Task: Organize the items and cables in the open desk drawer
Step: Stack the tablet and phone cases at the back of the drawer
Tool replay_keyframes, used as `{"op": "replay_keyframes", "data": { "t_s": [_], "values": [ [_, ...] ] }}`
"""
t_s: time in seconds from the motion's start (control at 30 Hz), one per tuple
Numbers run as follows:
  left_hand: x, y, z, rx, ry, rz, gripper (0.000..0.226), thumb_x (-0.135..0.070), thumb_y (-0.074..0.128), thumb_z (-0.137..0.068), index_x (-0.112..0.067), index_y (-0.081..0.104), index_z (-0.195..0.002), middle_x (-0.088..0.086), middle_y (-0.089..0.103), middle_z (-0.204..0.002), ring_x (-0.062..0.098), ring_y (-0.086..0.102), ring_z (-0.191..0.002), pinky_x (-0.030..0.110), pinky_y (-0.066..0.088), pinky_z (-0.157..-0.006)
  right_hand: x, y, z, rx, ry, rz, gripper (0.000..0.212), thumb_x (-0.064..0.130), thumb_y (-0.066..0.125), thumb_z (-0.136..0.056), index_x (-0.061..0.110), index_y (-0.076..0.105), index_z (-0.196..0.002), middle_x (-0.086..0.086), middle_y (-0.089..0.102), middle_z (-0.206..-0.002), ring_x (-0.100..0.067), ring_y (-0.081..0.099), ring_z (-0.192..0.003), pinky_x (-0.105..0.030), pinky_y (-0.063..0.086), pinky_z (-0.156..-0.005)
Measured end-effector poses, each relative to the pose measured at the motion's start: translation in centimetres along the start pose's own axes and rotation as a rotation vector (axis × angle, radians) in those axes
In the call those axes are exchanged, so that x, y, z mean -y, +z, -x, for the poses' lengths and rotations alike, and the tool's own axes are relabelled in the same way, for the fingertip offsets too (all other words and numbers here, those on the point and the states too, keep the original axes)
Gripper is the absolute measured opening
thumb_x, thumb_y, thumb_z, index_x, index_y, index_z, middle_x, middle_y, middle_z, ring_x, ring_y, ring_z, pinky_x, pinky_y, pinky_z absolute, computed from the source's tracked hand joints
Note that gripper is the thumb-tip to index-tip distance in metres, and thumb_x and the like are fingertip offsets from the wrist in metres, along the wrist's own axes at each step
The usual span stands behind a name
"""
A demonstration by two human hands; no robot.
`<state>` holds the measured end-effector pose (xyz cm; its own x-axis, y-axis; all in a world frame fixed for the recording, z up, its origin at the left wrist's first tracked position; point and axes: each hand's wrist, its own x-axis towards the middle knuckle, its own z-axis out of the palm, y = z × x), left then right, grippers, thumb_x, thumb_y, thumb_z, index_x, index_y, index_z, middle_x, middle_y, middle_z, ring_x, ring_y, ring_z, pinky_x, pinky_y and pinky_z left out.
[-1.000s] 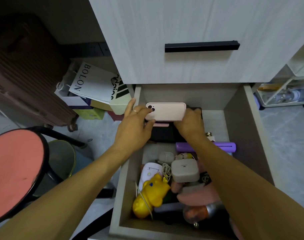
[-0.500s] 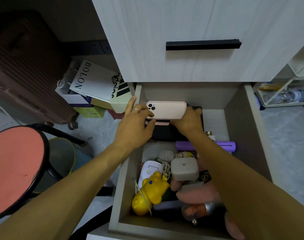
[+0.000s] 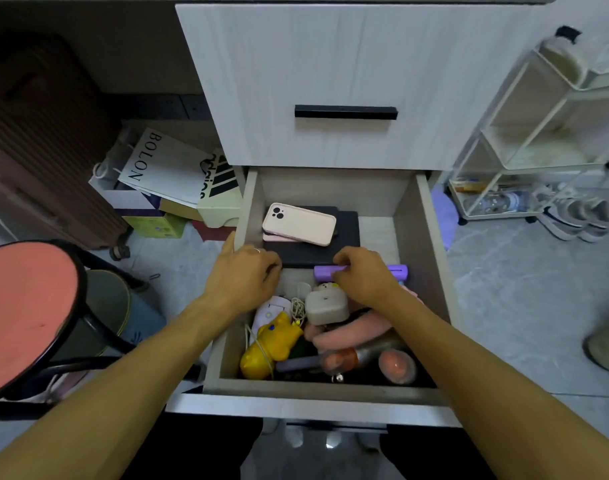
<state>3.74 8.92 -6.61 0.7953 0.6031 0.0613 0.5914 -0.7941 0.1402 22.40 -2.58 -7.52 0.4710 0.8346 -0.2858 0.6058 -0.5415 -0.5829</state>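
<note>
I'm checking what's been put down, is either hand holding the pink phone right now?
No, the pink phone lies on the dark stack at the drawer's back, apart from the left hand and right hand.

A phone is stacked on flat cases at the drawer's back edge; toys and cables are crowded toward its front edge.

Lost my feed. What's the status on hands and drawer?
Left hand on drawer wall, holding nothing. Right hand gripping purple bar. Pink phone set flat at back. Front clutter unsorted.
</note>
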Motion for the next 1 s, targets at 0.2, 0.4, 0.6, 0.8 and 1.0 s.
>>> {"op": "replay_keyframes", "data": {
  "t_s": [0.2,0.4,0.6,0.8,1.0],
  "values": [
    [-0.4,-0.8,-1.1,0.006,-0.021,-0.003,0.020,-0.027,0.052,-0.093,-0.024,0.070,-0.100,0.000,0.070,-0.098,0.021,0.060,-0.101,0.046,0.015,-0.116,0.5,-0.4,-1.1,0.015,0.106,-0.128,0.031,0.021,0.064,-0.090,0.006,0.060,-0.117,-0.011,0.064,-0.112,-0.026,0.059,-0.103,-0.035,0.048,-0.090],
    [1.4,-1.1,-5.6,0.095,0.065,-0.175,0.026,-0.027,0.051,-0.092,-0.023,0.069,-0.110,0.004,0.069,-0.103,0.023,0.058,-0.106,0.045,0.006,-0.120,0.6,0.5,-4.7,0.010,0.246,-0.446,0.038,0.013,0.065,-0.088,0.002,0.054,-0.122,-0.010,0.060,-0.105,-0.028,0.060,-0.102,-0.045,0.052,-0.093],
    [1.5,-0.4,-6.8,0.040,0.056,-0.165,0.026,-0.029,0.051,-0.093,-0.024,0.069,-0.111,0.002,0.072,-0.096,0.022,0.062,-0.101,0.041,0.002,-0.122,1.3,1.2,-7.3,-0.068,0.150,-0.366,0.041,0.014,0.061,-0.089,0.002,0.053,-0.128,-0.013,0.058,-0.125,-0.028,0.055,-0.113,-0.026,0.043,-0.083],
    [1.6,0.0,-6.6,0.055,0.068,-0.230,0.028,-0.033,0.046,-0.095,-0.029,0.069,-0.112,0.003,0.070,-0.092,0.020,0.060,-0.101,0.042,0.003,-0.122,1.5,1.6,-9.3,-0.129,0.167,-0.514,0.043,0.009,0.059,-0.089,0.010,0.051,-0.132,-0.009,0.057,-0.128,-0.019,0.053,-0.107,-0.025,0.045,-0.081],
    [1.8,0.2,-6.4,0.064,0.063,-0.208,0.027,-0.031,0.047,-0.095,-0.027,0.070,-0.109,0.002,0.071,-0.093,0.020,0.059,-0.102,0.042,0.004,-0.122,0.2,2.0,-8.5,-0.072,0.170,-0.659,0.064,-0.004,0.058,-0.088,0.013,0.035,-0.146,-0.007,0.058,-0.131,-0.018,0.055,-0.117,-0.024,0.046,-0.090]
  ]
}}
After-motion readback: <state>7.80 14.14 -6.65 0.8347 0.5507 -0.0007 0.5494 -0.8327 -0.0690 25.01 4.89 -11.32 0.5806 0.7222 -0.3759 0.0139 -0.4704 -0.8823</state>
